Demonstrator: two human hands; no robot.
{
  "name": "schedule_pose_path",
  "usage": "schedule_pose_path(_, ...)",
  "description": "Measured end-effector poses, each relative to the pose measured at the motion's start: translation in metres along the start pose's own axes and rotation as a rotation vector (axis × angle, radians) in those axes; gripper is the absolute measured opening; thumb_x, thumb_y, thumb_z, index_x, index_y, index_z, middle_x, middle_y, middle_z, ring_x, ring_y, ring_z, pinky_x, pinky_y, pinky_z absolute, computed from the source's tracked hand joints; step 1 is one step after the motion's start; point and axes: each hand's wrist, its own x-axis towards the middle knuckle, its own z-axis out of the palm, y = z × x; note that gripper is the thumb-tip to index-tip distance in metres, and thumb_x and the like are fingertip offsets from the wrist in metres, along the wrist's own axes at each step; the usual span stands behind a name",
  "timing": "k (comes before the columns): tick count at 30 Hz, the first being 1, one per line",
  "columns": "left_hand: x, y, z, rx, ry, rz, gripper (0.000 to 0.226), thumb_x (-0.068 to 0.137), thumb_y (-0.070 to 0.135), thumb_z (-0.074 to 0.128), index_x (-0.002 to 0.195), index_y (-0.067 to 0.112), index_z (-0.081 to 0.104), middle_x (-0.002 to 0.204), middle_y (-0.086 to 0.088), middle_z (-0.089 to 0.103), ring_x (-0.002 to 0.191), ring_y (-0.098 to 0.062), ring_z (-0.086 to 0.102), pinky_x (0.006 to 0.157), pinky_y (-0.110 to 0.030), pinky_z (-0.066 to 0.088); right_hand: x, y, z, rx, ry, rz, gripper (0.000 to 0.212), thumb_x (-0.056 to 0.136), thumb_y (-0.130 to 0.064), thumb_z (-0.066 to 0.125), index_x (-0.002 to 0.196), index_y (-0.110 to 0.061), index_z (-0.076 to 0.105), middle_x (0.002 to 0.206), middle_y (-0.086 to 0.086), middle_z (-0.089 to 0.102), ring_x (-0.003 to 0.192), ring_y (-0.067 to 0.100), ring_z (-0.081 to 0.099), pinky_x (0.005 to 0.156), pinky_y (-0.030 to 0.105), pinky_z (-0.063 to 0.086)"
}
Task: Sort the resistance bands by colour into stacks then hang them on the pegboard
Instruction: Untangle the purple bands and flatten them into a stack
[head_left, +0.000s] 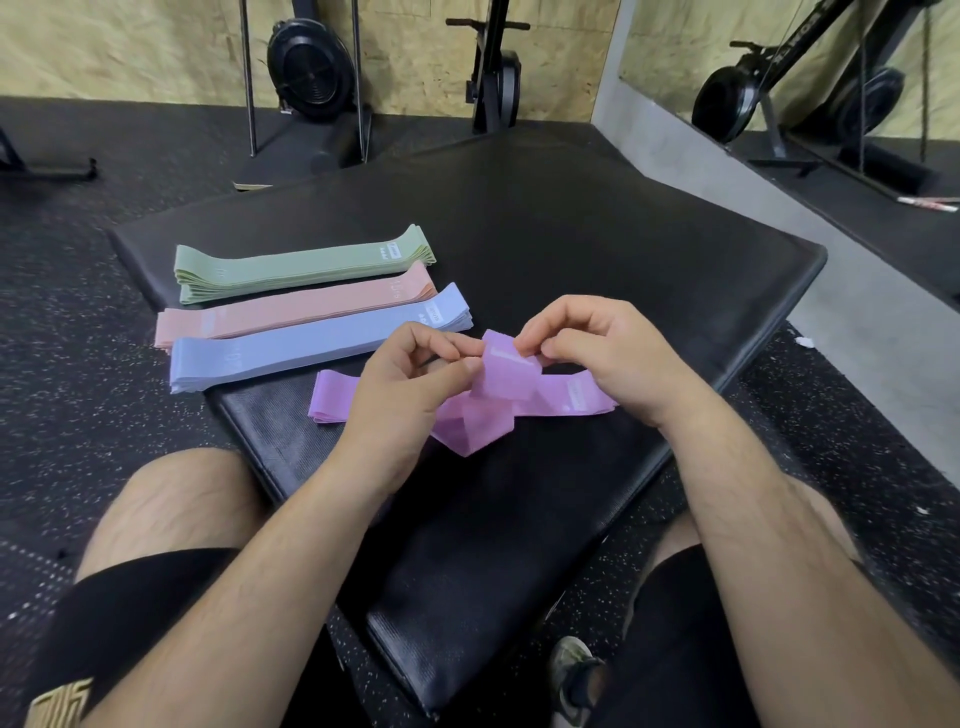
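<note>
1. Pink stack (291, 312): bands are lying flat at the left of the black mat (571, 249), touching the stacks on either side.
2. Blue stack (311, 340): is lying just nearer than the pink one, parallel to it, with white print showing at its right end.
3. Green stack (301, 265): is sitting farthest of the three, its layered edges showing at both ends.
4. Purple stack (332, 397): is lying nearest, right of the blue stack's left end and partly hidden under both hands.
5. Left hand (410, 379): fingers are curling, with thumb and forefinger pinching the left edge of the loose purple band (506, 384).
6. Loose purple band: is being held up just above the purple stack, twisted, with its lower fold draping onto the mat.
7. Right hand (608, 353): fingertips are pinching the band's upper right edge.
8. Black fan machine (311, 73): is standing far off by the board wall, on the speckled floor (67, 395).
</note>
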Motion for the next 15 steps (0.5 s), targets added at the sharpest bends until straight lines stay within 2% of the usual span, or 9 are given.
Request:
schedule_pose_path(4,0.0010,0.0001,-0.0013,-0.070,-0.009,0.015,0.032,0.086,-0.017,0.064,0.081,0.012,0.052,0.095,-0.004,0.075,0.087,-0.018,0.070,0.074,-0.022,0.053,-0.0007,-0.0016,0.0047,0.036,-0.015,-0.003,0.016,0.088,0.010,0.064,0.091,-0.003,0.073,0.097,0.016,0.075,0.083,0.015,0.068,0.081,0.025,0.057)
schedule_pose_path(8,0.0008,-0.0029,-0.0019,-0.084,-0.077,0.031,0.034,0.073,-0.007,0.074,0.090,0.017,0.056,0.126,-0.002,0.068,0.103,-0.024,0.071,0.090,-0.034,0.058,0.0008,0.0007,0.0064,0.054,-0.033,-0.017,0.017,0.087,0.007,0.071,0.092,-0.009,0.073,0.092,0.004,0.074,0.086,0.012,0.068,0.087,0.030,0.056)
schedule_pose_path(10,0.0010,-0.0029,-0.0026,-0.045,-0.094,0.040,0.036,0.070,-0.006,0.073,0.093,0.018,0.059,0.134,-0.001,0.064,0.104,-0.024,0.068,0.094,-0.038,0.055,0.0005,0.0009,0.0057,0.089,-0.061,-0.019,0.018,0.087,0.006,0.072,0.097,-0.009,0.073,0.096,0.002,0.072,0.091,0.012,0.067,0.089,0.029,0.056)
schedule_pose_path(13,-0.0004,0.0001,-0.0013,-0.027,-0.082,0.047,0.036,0.076,-0.011,0.073,0.095,0.019,0.066,0.135,0.002,0.064,0.104,-0.015,0.067,0.090,-0.028,0.056,-0.0020,0.0008,0.0042,0.135,-0.193,-0.030,0.030,0.085,0.004,0.077,0.111,-0.008,0.068,0.111,0.005,0.069,0.110,0.015,0.067,0.099,0.032,0.054)
schedule_pose_path(15,-0.0012,0.0024,-0.0005,-0.010,-0.037,0.052,0.032,0.085,-0.014,0.070,0.095,0.016,0.068,0.131,0.003,0.068,0.104,-0.009,0.069,0.087,-0.022,0.054,-0.0034,0.0008,0.0062,0.081,-0.252,-0.040,0.037,0.082,0.003,0.080,0.114,-0.009,0.067,0.123,0.009,0.065,0.119,0.019,0.066,0.104,0.037,0.054)
